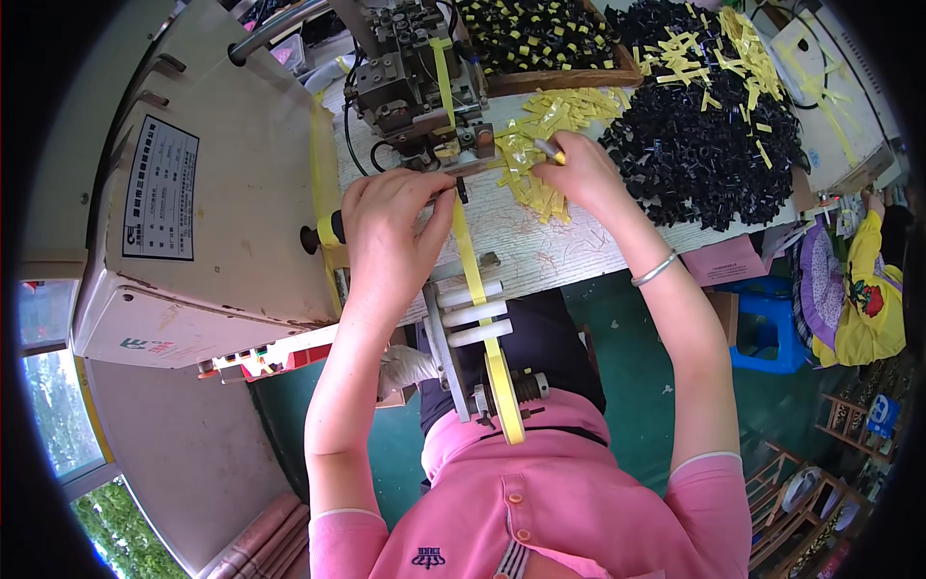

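My left hand [394, 217] is at the front of the metal press [424, 92], its fingertips pinched at a small black plastic piece [461, 190] beside the yellow tape [470, 256]. That tape runs from a reel [503, 400] near my waist, over white rollers [479, 314], up to the press. Over the yellow strips [540, 198], my right hand [586, 172] is closed on a short, slim yellow piece with a dark part [550, 151]; its exact kind is unclear. A second length of yellow tape [443, 82] hangs at the press head.
Right of my right hand lies a big heap of small black plastic pieces [694, 145]. A wooden tray [559, 79] behind holds black pieces with yellow bits. A large beige machine cabinet [231, 193] stands left. A blue stool [772, 328] is under the right table edge.
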Motion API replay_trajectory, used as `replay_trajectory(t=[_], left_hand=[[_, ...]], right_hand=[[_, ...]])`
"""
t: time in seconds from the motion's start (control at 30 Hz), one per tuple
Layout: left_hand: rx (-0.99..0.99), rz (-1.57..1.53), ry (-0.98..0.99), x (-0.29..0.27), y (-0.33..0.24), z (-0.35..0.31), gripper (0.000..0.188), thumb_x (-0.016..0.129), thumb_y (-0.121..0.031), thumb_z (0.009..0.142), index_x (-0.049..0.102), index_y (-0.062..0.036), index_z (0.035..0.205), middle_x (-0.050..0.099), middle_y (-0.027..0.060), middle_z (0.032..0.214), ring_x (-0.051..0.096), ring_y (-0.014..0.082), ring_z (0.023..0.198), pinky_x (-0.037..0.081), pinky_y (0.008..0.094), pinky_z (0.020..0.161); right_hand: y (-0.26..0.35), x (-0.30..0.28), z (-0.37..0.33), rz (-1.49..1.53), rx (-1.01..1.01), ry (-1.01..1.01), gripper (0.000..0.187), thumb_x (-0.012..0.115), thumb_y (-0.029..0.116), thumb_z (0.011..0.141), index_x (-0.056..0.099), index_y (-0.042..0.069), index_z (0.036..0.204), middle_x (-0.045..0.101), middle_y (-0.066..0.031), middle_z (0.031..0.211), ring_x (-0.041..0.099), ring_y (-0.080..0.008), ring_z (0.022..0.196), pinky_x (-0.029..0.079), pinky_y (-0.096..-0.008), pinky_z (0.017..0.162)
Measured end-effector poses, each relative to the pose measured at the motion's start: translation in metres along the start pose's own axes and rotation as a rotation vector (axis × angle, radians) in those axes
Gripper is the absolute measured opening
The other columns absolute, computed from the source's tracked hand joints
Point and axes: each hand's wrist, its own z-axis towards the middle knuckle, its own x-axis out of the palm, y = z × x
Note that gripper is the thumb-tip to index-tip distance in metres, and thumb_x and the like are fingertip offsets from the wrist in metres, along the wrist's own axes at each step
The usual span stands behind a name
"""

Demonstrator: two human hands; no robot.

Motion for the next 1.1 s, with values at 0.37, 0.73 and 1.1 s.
replay_trajectory(t=[0.37,0.73,1.1], left_hand=[[0.016,-0.017,-0.017,-0.001,-0.001,0.0,0.009,0.068,-0.007,0.076,0.065,-0.0059,0.084,0.066,0.0046,0.079,0.062,0.0227,0.08,0.039,0.0371,0.082],[-0.411,-0.509,0.221,-0.005,-0.039,0.0,0.017,0.068,-0.009,0.082,0.064,0.0021,0.094,0.065,0.0066,0.082,0.058,0.0096,0.065,0.045,0.0227,0.056],[-0.657,-1.02,0.178,-0.003,-0.028,-0.003,0.014,0.063,-0.011,0.089,0.061,0.0026,0.093,0.06,-0.0008,0.079,0.053,0.0023,0.069,0.042,0.0166,0.058]], right_hand=[[-0.025,-0.039,0.0,0.147,0.057,-0.149,0.02,0.068,0.018,0.079,0.066,-0.001,0.085,0.06,-0.0073,0.064,0.056,-0.0157,0.059,0.043,-0.0297,0.058],[0.045,-0.036,-0.052,1.105,0.006,0.139,0.009,0.064,0.009,0.083,0.063,0.001,0.088,0.063,-0.0075,0.073,0.048,-0.0056,0.05,0.032,-0.0193,0.041],[0.053,-0.017,-0.07,0.956,-0.141,0.222,0.012,0.065,0.008,0.083,0.064,0.001,0.092,0.06,-0.002,0.075,0.048,-0.0048,0.057,0.036,-0.0201,0.048]])
